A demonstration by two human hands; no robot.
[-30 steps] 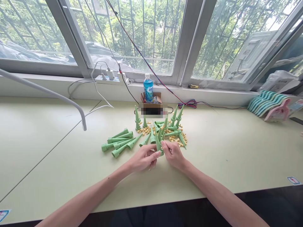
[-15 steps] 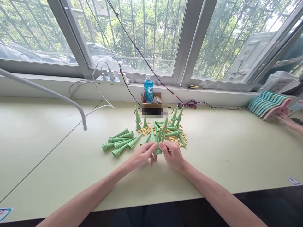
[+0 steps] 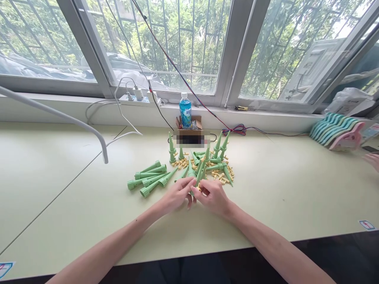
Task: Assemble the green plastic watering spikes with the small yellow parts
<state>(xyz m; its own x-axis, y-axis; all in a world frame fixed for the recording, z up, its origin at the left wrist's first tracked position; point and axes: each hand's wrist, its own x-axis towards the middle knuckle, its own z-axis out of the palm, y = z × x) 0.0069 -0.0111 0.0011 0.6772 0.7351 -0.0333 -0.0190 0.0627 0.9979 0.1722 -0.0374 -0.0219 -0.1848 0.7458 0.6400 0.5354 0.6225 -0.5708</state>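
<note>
My left hand (image 3: 180,192) is closed round a green plastic watering spike (image 3: 199,174), its tip pointing up and away from me; my fingers hide much of its base. A small yellow valve (image 3: 198,189) shows at my right hand (image 3: 215,196), which pinches it against the spike's side. Just beyond my hands lie more green spikes, some upright, some on their sides, among a scatter of yellow valves (image 3: 219,176). To the left rests a loose pile of green spikes (image 3: 151,179).
A blue-liquid bottle (image 3: 185,112) stands by a small cardboard box (image 3: 195,125) at the back. White cables and a power strip (image 3: 134,98) are at the back left. Teal and pink hangers (image 3: 337,132) stand at the right, with another person's hand (image 3: 372,159) near.
The spike in my left hand has tilted, and the yellow valve now shows between my right fingertips. At the right, the other person's hand has drawn away from the hangers.
</note>
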